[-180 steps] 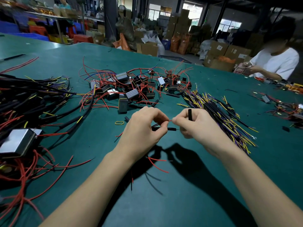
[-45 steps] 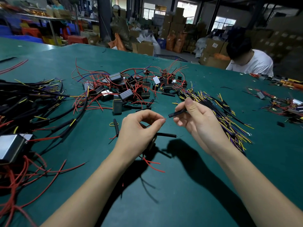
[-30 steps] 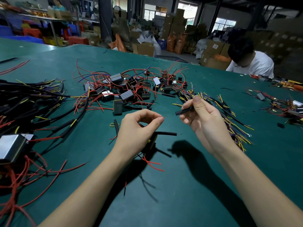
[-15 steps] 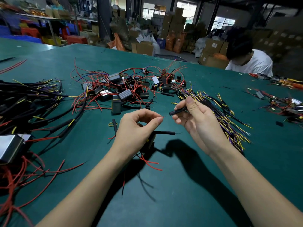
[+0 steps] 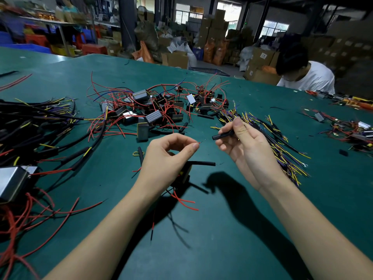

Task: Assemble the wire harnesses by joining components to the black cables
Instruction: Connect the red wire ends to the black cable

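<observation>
Near the middle of the frame the left hand (image 5: 167, 158) pinches the bared tip of a thin red wire (image 5: 201, 141) between thumb and forefinger, the tip pointing right toward the open end of a short black sleeve of tubing (image 5: 223, 135) that the right hand (image 5: 246, 146) grips between thumb and curled fingers. The wire tip and the mouth of the tubing are near each other but apart. Below the left hand hangs a small black component (image 5: 186, 172), partly hidden by the palm, with a black cable stub (image 5: 203, 163) sticking out to the right and loose red leads (image 5: 184, 201) trailing down over the green bench (image 5: 232, 249); how the component is held cannot be told. Just behind the right hand, running from centre to lower right, lies a bundle of black, yellow and purple wires (image 5: 282, 150). In the upper centre sits a heap of grey and black box-shaped modules tangled with red wires (image 5: 157, 110). A thick mass of black cables with yellow tips (image 5: 36, 130) fills the left of the frame, and a silver metal box (image 5: 12, 181) with red wires lies at the lower left edge. At the upper right a person in a white shirt (image 5: 310, 78) bends over the far side of the bench.
</observation>
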`<state>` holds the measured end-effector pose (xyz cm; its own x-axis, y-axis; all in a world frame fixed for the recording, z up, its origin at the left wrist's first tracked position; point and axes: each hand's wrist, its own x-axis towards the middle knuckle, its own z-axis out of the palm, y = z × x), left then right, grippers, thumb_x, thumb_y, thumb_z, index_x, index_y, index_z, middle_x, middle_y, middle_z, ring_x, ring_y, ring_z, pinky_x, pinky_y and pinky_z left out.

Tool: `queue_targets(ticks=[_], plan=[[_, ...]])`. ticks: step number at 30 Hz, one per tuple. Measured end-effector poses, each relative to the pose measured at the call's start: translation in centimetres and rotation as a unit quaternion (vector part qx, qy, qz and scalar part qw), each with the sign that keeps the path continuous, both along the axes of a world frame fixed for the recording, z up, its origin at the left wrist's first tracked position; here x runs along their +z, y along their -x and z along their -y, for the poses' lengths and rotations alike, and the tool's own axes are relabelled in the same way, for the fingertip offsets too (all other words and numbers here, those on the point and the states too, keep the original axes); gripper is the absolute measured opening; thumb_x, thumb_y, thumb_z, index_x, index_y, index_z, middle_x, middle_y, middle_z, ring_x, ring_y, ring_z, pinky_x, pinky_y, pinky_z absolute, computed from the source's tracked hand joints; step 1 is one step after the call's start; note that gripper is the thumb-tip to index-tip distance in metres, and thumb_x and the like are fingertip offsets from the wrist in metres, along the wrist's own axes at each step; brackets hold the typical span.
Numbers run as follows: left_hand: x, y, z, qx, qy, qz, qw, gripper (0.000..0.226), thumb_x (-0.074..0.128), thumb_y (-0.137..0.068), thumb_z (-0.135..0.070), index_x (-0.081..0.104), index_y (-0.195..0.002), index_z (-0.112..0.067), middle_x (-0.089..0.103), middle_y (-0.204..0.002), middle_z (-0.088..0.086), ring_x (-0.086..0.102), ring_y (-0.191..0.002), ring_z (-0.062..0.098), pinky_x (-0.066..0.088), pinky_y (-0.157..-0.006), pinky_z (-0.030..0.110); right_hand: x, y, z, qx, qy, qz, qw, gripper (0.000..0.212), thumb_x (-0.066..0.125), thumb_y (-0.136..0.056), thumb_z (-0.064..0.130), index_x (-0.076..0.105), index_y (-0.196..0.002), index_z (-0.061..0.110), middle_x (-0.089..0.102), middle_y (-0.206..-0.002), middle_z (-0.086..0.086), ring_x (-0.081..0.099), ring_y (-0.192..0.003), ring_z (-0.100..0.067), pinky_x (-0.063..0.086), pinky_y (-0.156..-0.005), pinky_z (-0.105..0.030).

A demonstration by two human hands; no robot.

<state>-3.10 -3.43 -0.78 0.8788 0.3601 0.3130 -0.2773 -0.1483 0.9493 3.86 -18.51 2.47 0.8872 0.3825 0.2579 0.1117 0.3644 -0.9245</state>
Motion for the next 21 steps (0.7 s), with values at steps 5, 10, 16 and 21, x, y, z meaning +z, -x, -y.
queue_targets(ticks=[5, 10, 16, 21], plan=[[0.02, 0.02, 0.04, 0.003, -0.011, 0.001, 1.000, 0.007, 0.072, -0.084, -0.023, 0.072, -0.078, -0.019, 0.069, -0.076, 0.008, 0.052, -0.062, 0.018, 0.046, -0.061, 0.033, -0.13, 0.05, -0.09, 0.003, 0.006, 0.001, 1.000, 0.029, 0.040, -0.098, 0.023, 0.056, -0.081, 0.005, 0.061, -0.069, -0.001, 0.059, -0.061, -0.012, 0.048, -0.059, -0.017], [-0.01, -0.06, 0.04, 0.003, -0.008, 0.000, 1.000, 0.008, 0.072, -0.083, -0.024, 0.072, -0.077, -0.019, 0.064, -0.067, -0.005, 0.047, -0.056, 0.014, 0.041, -0.056, 0.027, 0.02, 0.00, -0.06, -0.009, 0.001, 0.008, 1.000, 0.030, 0.039, -0.100, 0.021, 0.056, -0.082, 0.005, 0.061, -0.068, 0.000, 0.059, -0.060, -0.011, 0.048, -0.058, -0.017], [-0.08, -0.04, 0.00, -0.002, -0.010, 0.001, 1.000, 0.007, 0.072, -0.084, -0.024, 0.072, -0.078, -0.019, 0.065, -0.069, -0.004, 0.049, -0.058, 0.013, 0.043, -0.056, 0.028, -0.03, 0.07, -0.04, -0.001, 0.008, -0.002, 1.000, 0.030, 0.039, -0.099, 0.022, 0.056, -0.081, 0.005, 0.060, -0.069, -0.002, 0.059, -0.060, -0.012, 0.048, -0.058, -0.017], [0.03, -0.02, 0.01, 0.001, -0.018, 0.001, 1.000, 0.007, 0.072, -0.084, -0.023, 0.072, -0.078, -0.019, 0.067, -0.071, 0.001, 0.053, -0.062, 0.012, 0.046, -0.060, 0.032, -0.19, 0.29, -0.41, 0.006, 0.011, -0.006, 1.000, 0.030, 0.039, -0.100, 0.021, 0.056, -0.082, 0.005, 0.061, -0.069, -0.002, 0.059, -0.060, -0.013, 0.047, -0.058, -0.017]])
